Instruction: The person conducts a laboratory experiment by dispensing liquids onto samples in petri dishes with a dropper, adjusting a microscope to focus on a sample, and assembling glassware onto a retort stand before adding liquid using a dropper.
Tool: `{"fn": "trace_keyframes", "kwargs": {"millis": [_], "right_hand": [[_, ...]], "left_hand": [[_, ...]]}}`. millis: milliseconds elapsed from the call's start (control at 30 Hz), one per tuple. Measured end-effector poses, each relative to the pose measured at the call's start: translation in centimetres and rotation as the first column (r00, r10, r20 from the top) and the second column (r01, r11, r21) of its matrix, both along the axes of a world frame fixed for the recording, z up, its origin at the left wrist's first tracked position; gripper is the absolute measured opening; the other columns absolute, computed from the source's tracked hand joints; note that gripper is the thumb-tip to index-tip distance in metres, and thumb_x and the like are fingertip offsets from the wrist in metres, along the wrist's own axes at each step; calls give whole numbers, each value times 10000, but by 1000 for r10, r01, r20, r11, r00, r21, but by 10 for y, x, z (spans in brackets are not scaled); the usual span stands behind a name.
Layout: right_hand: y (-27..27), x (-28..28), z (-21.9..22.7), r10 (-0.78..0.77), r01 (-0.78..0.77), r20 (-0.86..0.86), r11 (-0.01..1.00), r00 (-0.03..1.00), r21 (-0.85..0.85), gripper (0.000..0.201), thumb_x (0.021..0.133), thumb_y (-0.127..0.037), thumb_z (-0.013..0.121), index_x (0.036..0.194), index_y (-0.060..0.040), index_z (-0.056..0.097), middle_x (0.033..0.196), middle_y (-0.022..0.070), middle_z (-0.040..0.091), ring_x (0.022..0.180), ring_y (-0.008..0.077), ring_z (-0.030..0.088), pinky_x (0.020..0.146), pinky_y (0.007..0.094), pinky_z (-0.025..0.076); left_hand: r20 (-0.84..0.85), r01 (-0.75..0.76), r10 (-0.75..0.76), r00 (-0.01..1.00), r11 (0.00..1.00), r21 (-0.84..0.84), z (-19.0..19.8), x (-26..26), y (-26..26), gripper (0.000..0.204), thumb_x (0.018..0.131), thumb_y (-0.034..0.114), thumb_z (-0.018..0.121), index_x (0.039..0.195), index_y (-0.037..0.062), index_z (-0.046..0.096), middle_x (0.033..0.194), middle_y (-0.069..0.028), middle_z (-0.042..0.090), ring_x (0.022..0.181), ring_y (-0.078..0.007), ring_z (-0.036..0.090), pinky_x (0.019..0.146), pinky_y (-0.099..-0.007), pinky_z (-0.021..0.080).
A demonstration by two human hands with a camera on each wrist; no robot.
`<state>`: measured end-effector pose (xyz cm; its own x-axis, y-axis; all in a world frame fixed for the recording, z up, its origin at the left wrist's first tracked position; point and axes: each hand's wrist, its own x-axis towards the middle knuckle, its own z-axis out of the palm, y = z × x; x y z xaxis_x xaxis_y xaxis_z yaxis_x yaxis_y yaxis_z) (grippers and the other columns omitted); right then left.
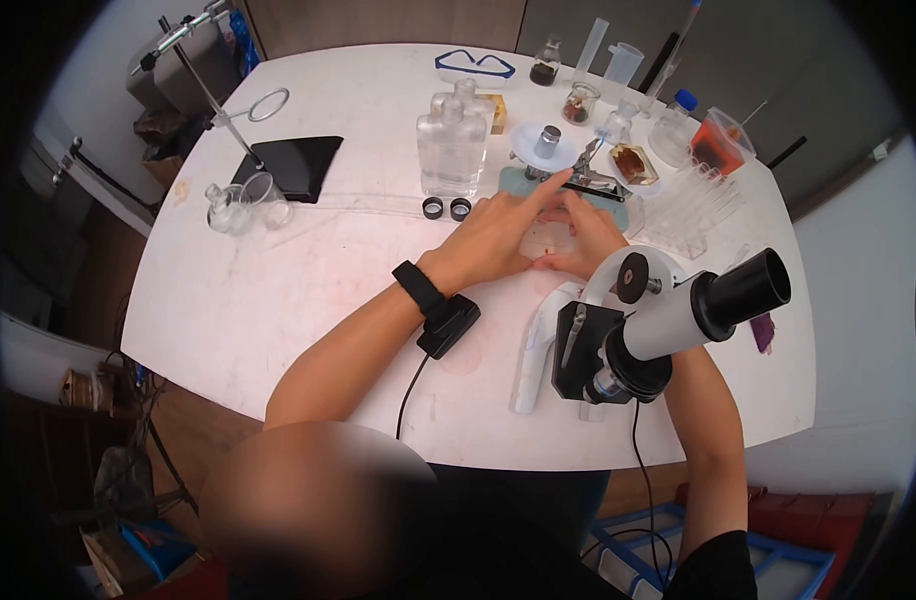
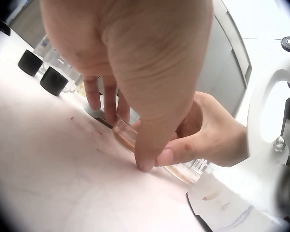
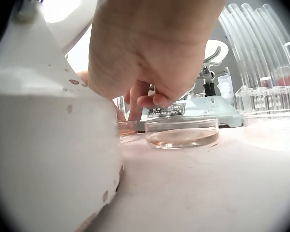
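In the head view, both hands meet around a shallow clear petri dish (image 1: 550,240) on the table. My left hand (image 1: 493,232) holds this dish (image 2: 123,136) between its thumb at the near side and its fingers at the far side. My right hand (image 1: 593,240) comes in from the other side, its thumb (image 2: 176,152) right at the left thumb's tip. The right fingers (image 3: 152,99) are bent above table level; I cannot tell whether they grip the dish. A second petri dish (image 3: 182,137) with a thin brownish layer stands beside it.
A white microscope (image 1: 668,345) stands close in front of the right forearm. Behind the hands is a balance (image 1: 523,182) with pans. Clear bottles (image 1: 453,150), two black caps (image 1: 446,209), a test tube rack (image 1: 688,210) and a ring stand (image 1: 213,110) surround the work area.
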<state>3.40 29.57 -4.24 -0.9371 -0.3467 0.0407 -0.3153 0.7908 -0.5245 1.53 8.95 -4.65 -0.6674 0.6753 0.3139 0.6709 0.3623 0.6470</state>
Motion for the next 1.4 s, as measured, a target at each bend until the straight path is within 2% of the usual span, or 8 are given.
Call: {"fn": "trace_keyframes", "kwargs": {"millis": [167, 300, 400, 667, 800, 1233, 1400], "right_hand": [[-1, 0, 1, 4, -6, 26, 997, 1000, 82, 774, 630, -249, 900, 1238, -38, 471, 1196, 131, 643, 1179, 351, 536, 994, 414, 448], [1, 0, 3, 11, -13, 16, 997, 1000, 72, 792, 645, -237, 891, 1290, -48, 473, 1199, 123, 643, 1192, 336, 520, 1002, 408, 445], [2, 6, 10, -17, 14, 90, 999, 996, 33, 786, 662, -200, 880, 1322, -55, 479, 1206, 122, 641, 1172, 321, 527, 992, 395, 457], [3, 12, 13, 3, -3, -35, 1000, 999, 6, 736, 681, -129, 855, 1322, -71, 498, 1142, 77, 675, 1075, 292, 555, 922, 367, 498], [1, 12, 11, -3, 3, -15, 1000, 1000, 14, 725, 686, -122, 847, 1321, -77, 500, 1141, 64, 678, 1047, 291, 565, 913, 366, 502], [2, 14, 9, 3, -2, -49, 999, 999, 36, 726, 700, -149, 829, 1336, -112, 482, 1100, 36, 694, 960, 265, 566, 869, 360, 500], [6, 25, 15, -11, 10, -96, 1000, 995, -6, 727, 717, -174, 814, 1359, -117, 478, 1082, 54, 694, 930, 262, 556, 851, 360, 491]], "left_hand": [[-2, 14, -14, 1000, 1000, 17, -3, -1, 0, 1098, 707, 61, 819, 1574, 247, 171, 1118, -198, 662, 936, -397, 604, 879, -467, 486], [20, 29, -29, 999, 1000, -5, 0, -1, -2, 1069, 714, 34, 797, 1568, 253, 192, 1106, -201, 665, 949, -393, 606, 889, -453, 493], [16, 14, -14, 1000, 1000, -15, 3, 0, -5, 1046, 716, 20, 786, 1562, 256, 218, 1119, -202, 665, 968, -384, 606, 899, -445, 495], [19, -2, 1, 1000, 1000, 17, 1, -1, -4, 1007, 715, 10, 776, 1550, 235, 260, 1137, -163, 674, 1001, -362, 600, 928, -444, 488], [9, -3, 2, 1000, 999, 40, 1, -1, -3, 998, 710, 1, 773, 1547, 211, 271, 1136, -134, 681, 1027, -356, 597, 946, -444, 481], [19, 0, -1, 1000, 999, 50, 1, -1, -2, 1000, 702, -9, 779, 1543, 193, 276, 1085, -159, 682, 1047, -363, 599, 936, -446, 485], [23, -11, 10, 1000, 999, 43, 1, 1, -3, 1000, 703, 1, 786, 1542, 187, 276, 1144, -154, 664, 1093, -367, 575, 972, -449, 464]]}}
